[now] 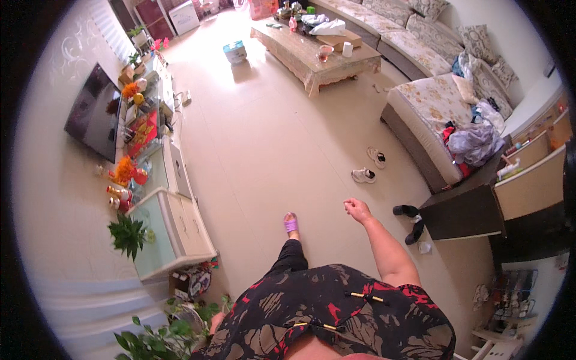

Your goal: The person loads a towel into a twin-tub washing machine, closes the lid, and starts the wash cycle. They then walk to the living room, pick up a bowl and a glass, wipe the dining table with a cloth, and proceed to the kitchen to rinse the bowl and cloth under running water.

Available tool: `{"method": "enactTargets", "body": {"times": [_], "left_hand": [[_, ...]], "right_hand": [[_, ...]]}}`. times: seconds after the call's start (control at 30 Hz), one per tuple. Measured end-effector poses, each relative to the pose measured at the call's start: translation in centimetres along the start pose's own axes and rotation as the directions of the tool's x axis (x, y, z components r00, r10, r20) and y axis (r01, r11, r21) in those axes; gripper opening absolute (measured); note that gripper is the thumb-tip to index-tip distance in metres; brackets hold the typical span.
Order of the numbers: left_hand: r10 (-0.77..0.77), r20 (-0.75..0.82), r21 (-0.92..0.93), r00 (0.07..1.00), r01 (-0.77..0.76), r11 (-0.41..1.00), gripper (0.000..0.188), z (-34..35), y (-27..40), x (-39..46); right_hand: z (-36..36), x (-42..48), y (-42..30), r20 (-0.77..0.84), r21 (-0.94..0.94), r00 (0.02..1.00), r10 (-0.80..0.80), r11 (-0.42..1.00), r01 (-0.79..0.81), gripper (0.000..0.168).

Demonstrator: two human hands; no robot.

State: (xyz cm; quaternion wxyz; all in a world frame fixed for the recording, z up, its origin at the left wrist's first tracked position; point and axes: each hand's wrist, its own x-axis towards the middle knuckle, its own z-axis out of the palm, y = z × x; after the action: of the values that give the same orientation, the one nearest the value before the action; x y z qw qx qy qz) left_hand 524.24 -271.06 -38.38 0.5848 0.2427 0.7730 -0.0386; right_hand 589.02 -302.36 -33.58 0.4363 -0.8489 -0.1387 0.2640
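My right hand [357, 210] hangs in front of me over the pale tiled floor [270, 171], its fingers curled in with nothing visible in them. Closest to it on the floor is a pair of light sneakers [363, 175]. Only a small patch of my left hand or forearm [217, 322] shows at my side, mostly hidden by my patterned dark shirt [324, 297]. Green potted-plant leaves [155, 337] lie close beside it. One foot in a purple slipper [291, 223] is forward on the tiles.
Along the left wall runs a TV cabinet [189, 216] with vases and plants, below a television [96, 114]. A cloth-covered coffee table [292, 49] and sofa [427, 101] stand ahead and right. Black shoes [411, 225] lie beside a dark cabinet [463, 211]. A small box [235, 52] sits farther off.
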Motion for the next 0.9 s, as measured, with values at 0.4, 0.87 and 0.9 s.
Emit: {"method": "enactTargets", "body": {"times": [0.4,0.87,0.9], "left_hand": [[0.527,0.446,0.147,0.723,-0.64,0.754,0.045,45.4,53.1,-5.9],[0.191,0.279,0.429,0.941,-0.3,0.852,0.058,64.9,74.5,-3.9],[0.154,0.219,0.4,0.964,-0.232,0.887,0.058,64.2,74.1,-1.0]], "right_hand": [[-10.6,18.4,2.5,0.08,-0.12,0.741,0.667,0.744,-0.657,0.024],[-15.5,70.9,-13.1,0.098,-0.227,0.994,0.053,0.973,-0.03,0.021],[-15.5,76.0,-17.0,0.13,-0.17,0.992,-0.002,0.985,0.025,0.022]]}}
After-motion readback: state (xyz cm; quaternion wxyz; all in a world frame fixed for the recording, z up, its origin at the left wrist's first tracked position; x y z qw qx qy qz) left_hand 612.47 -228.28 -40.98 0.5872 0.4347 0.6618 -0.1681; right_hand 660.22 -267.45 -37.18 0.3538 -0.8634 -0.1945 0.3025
